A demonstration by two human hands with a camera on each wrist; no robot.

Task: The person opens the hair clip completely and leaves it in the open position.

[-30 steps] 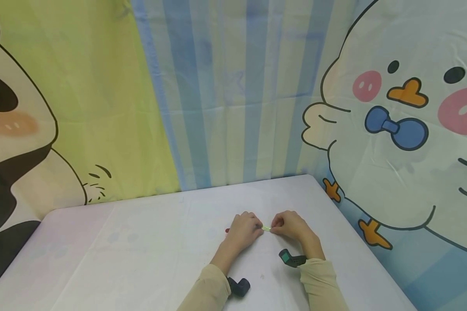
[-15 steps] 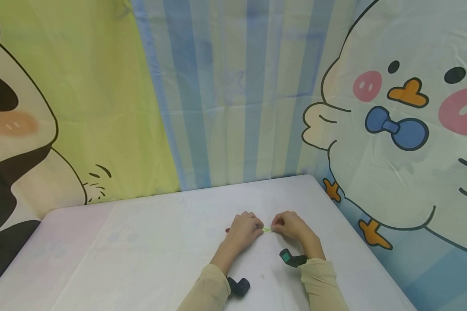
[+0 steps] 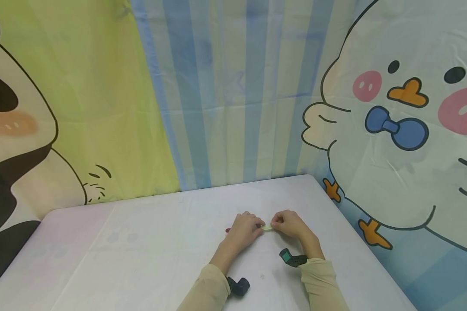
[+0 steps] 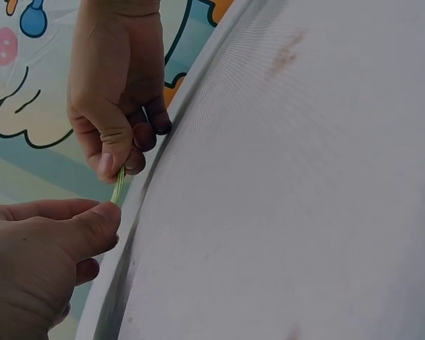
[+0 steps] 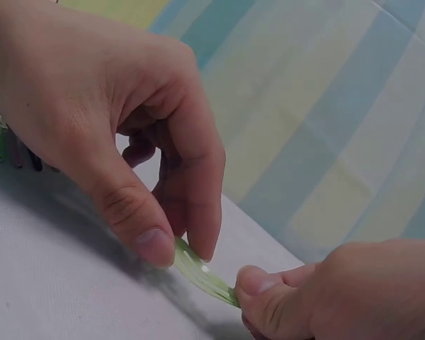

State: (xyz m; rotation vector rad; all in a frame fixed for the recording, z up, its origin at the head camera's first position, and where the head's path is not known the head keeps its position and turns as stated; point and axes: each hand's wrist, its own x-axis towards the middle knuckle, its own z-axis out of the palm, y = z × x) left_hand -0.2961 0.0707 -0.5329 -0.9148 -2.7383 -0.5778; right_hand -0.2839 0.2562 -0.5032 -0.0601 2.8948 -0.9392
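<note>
A light green snap hair clip (image 3: 267,228) spans the gap between my two hands, just above the white table. My left hand (image 3: 243,227) pinches one end of the clip between thumb and fingers. At the other end, the thumb and forefinger of my right hand (image 3: 292,224) pinch the tip. Seen in the right wrist view, the clip (image 5: 207,279) looks slightly bowed and has slits along its length. Fingertips hide both of its ends.
Several coloured clips (image 5: 14,145), among them green, purple and black, lie on the table behind my left hand. A red tip (image 3: 227,230) shows beside that hand. Printed curtains (image 3: 233,95) stand along the table's far and right edges.
Both hands stay nearly in place, pinching the clip throughout. My right fingertips have shifted slightly, and the clip's visible surface looks paler and tilted differently.
</note>
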